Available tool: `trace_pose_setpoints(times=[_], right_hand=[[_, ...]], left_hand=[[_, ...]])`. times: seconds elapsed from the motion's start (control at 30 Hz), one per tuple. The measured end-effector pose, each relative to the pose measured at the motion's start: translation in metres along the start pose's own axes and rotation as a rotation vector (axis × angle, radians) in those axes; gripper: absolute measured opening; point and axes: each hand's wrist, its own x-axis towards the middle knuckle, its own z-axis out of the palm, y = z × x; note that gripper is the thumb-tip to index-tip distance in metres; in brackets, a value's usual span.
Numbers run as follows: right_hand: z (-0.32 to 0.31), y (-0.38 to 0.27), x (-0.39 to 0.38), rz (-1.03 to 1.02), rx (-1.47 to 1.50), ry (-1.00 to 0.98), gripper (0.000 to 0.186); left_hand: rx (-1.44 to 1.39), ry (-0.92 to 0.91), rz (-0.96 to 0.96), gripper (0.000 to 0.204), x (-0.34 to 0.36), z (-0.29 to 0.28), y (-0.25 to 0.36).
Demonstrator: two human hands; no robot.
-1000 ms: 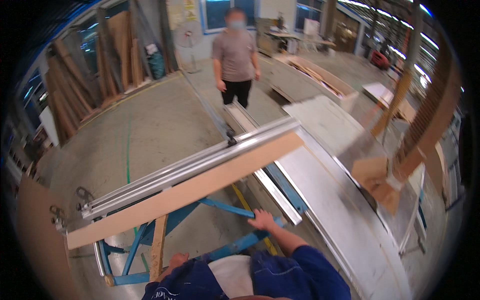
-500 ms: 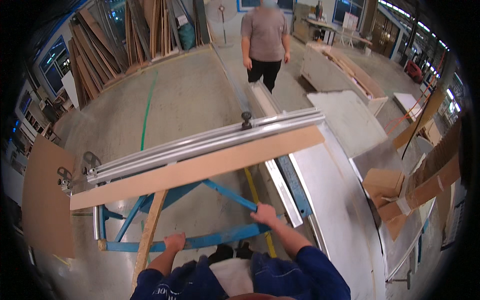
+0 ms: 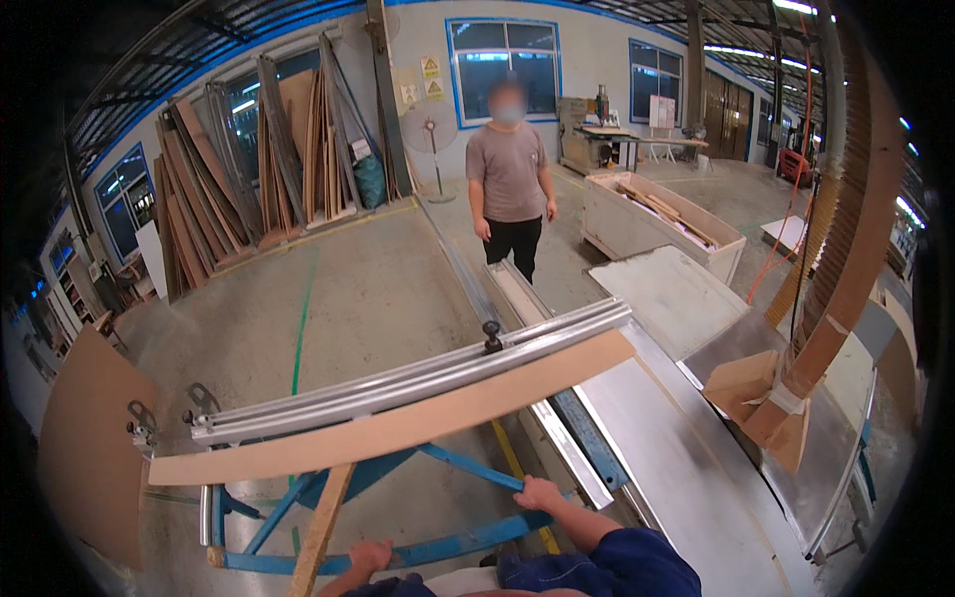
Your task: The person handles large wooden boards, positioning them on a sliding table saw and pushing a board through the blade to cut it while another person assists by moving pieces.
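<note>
My right hand [image 3: 540, 494] is closed round the blue diagonal brace [image 3: 476, 472] of a sliding saw table's support frame. Lower and to the left, my left hand [image 3: 370, 555] grips the curved blue bar [image 3: 453, 546] at the frame's near side. A long narrow brown board [image 3: 398, 422] lies across the frame, along a silver aluminium fence [image 3: 418, 376] with a black knob [image 3: 491, 336]. Under the board, a narrow wooden strip [image 3: 324, 522] slants toward me, left of my left hand. My left fingers are partly hidden.
A person [image 3: 509, 169] stands beyond the fence, arms down. The metal saw table [image 3: 686, 448] extends on my right, beside a ribbed hose with cardboard [image 3: 746, 388]. A large brown panel [image 3: 95, 448] stands at left. Boards [image 3: 298, 149] lean on the far wall.
My view has tilted up, so the frame, board and hands sit lower in the picture. Both hands keep their places on the blue frame. The person still stands beyond the fence.
</note>
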Motion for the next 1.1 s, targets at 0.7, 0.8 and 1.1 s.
trace_pose_setpoints(times=[0.7,0.8,1.1], right_hand=[[0.015,-0.041,-0.028,0.201,-0.126,0.199,0.091],[0.014,-0.044,-0.032,0.181,-0.144,0.214,0.094],[0.037,-0.012,-0.024,0.158,-0.156,0.221,0.077]], left_hand=[[-0.004,-0.099,0.461,0.071,0.067,0.016,-0.042],[-0.001,-0.182,0.361,0.08,0.055,0.007,-0.039],[-0.075,-0.178,0.336,0.064,0.024,-0.01,-0.032]])
